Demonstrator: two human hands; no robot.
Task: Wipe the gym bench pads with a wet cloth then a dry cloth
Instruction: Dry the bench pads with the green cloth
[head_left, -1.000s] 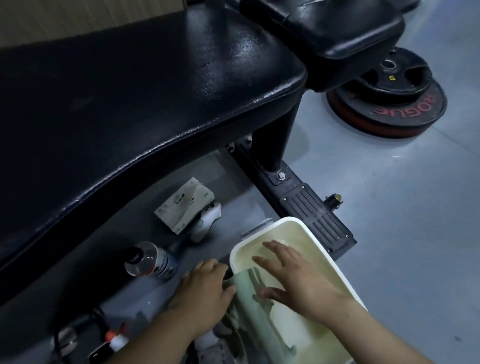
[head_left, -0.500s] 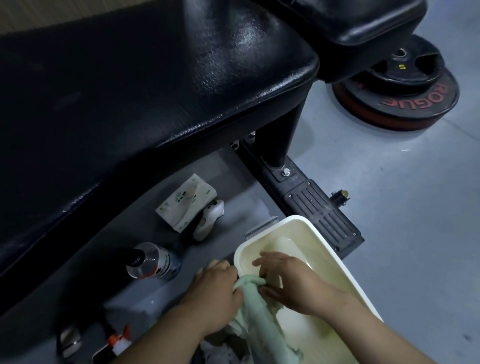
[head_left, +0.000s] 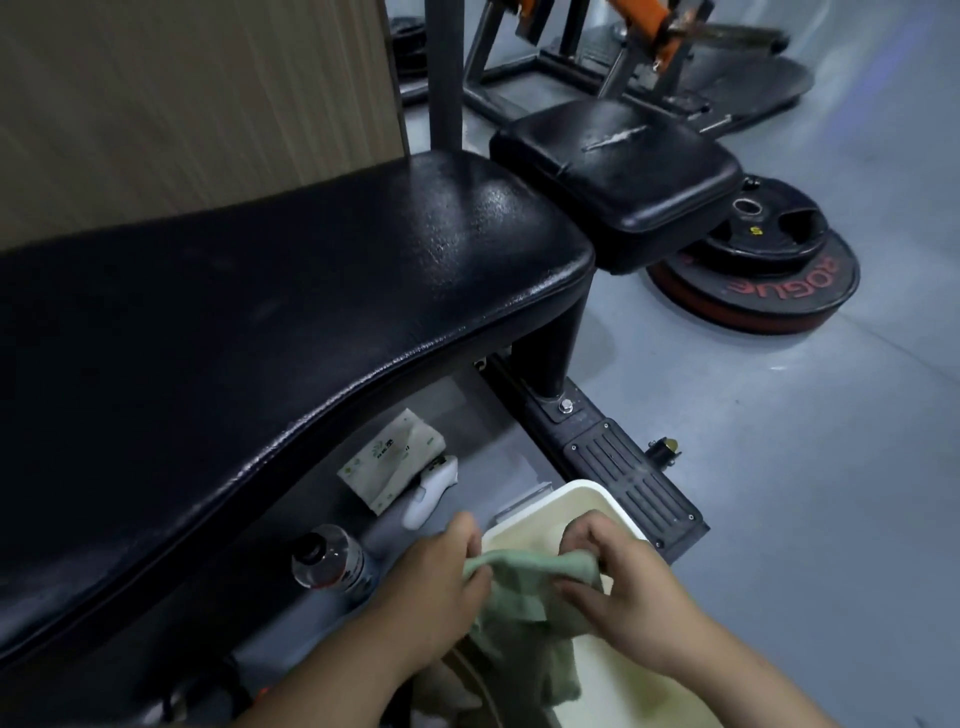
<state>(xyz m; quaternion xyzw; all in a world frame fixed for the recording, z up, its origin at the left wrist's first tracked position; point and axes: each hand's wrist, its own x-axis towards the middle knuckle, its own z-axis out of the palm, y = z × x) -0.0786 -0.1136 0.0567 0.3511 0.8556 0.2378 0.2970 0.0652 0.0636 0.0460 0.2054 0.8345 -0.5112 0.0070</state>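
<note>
Pinching the green cloth (head_left: 524, 597) between both sets of curled fingers, left hand (head_left: 436, 582) and right hand (head_left: 618, 587), I hold it stretched over the white basin (head_left: 592, 493) directly beneath my fingertips, probably so drips fall inside, the bench pad (head_left: 270, 322) beyond them unwiped.

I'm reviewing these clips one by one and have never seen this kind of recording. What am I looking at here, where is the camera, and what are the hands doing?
The single picture comes from a camera on a person's head, looking down. There is no robot. The left hand and right hand both grip a green cloth over a white basin on the floor. Above is the long black bench pad, with a smaller seat pad beyond. Under the bench lie a tissue pack and a bottle. Weight plates lie on the floor to the right.
</note>
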